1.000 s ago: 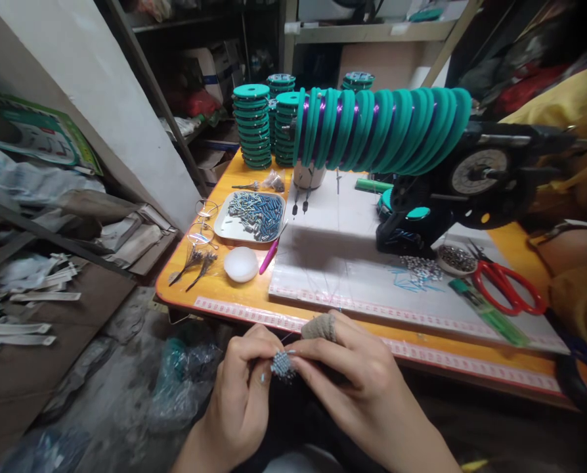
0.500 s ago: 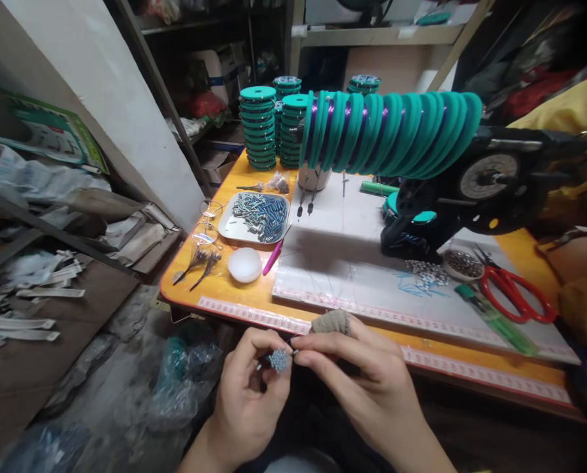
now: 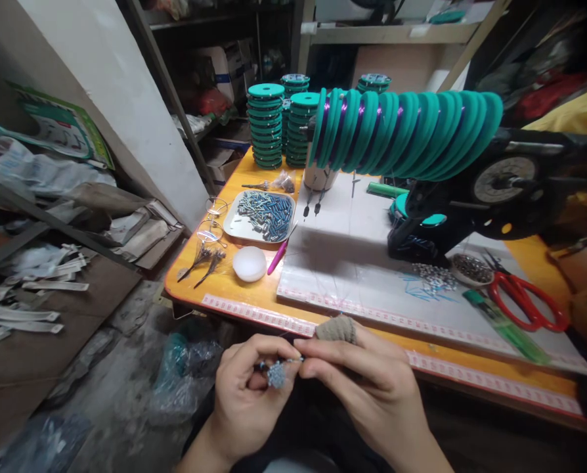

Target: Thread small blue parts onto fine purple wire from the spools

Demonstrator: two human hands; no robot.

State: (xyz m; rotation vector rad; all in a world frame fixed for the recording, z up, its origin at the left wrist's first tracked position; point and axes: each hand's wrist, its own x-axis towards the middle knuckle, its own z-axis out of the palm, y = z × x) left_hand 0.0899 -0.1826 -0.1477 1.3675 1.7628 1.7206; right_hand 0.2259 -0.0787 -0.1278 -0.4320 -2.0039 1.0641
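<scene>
My left hand [image 3: 254, 401] is curled round a tight bundle of thin blue-grey pieces [image 3: 276, 374], whose clustered ends face me. Their exact kind is too small to tell. My right hand [image 3: 372, 378], closed in a pinch, meets the left fingertips and grips a tiny dark piece [image 3: 299, 359] that I cannot make out clearly. An olive cloth cover [image 3: 335, 330] wraps one right finger. Both hands are just in front of the table's near edge. Beyond them, a white tray [image 3: 230, 226] holds many small blue and pale metallic tubes [image 3: 276, 213].
A black machine [image 3: 421, 217] carries a row of green spools [image 3: 402, 135]. More green spools [image 3: 265, 128] stand stacked behind. A white round lump [image 3: 249, 264], a purple-handled tool [image 3: 278, 257], red scissors [image 3: 524, 299] and a green box [image 3: 507, 328] lie on the table.
The view has shifted slightly, so the table things sit a little further right. My hands stay together; the bundle has tilted a little in my left hand, and the fingertips have moved slightly.
</scene>
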